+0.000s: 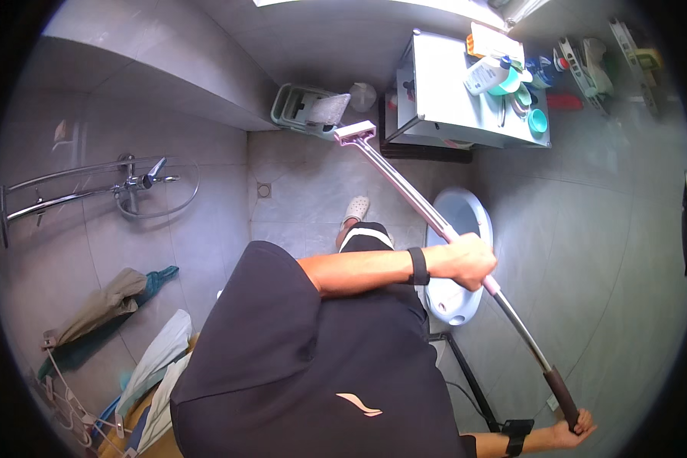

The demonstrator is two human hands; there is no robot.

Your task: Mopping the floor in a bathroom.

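A long-handled mop [403,187] runs slantwise across my view, with a pale pink pole, a metal section and a dark brown grip. My left hand [466,262] is wrapped round the middle of the pole. At the lower right, my right hand [575,429] closes on the end of the brown grip. The mop's flat, pinkish-white head [356,133] is at the far end, near a grey-green basin; whether it touches anything I cannot tell. Below the pole and my left hand stands a pale blue oval bucket [452,305], partly hidden by them.
A white-topped cabinet [439,76] holding bottles and cups stands at the far right. The grey-green basin [288,107] lies against the back wall. Shower pipes [133,183] and hanging clothes [107,309] line the left side. A floor drain [263,190] lies before my shoe [356,208].
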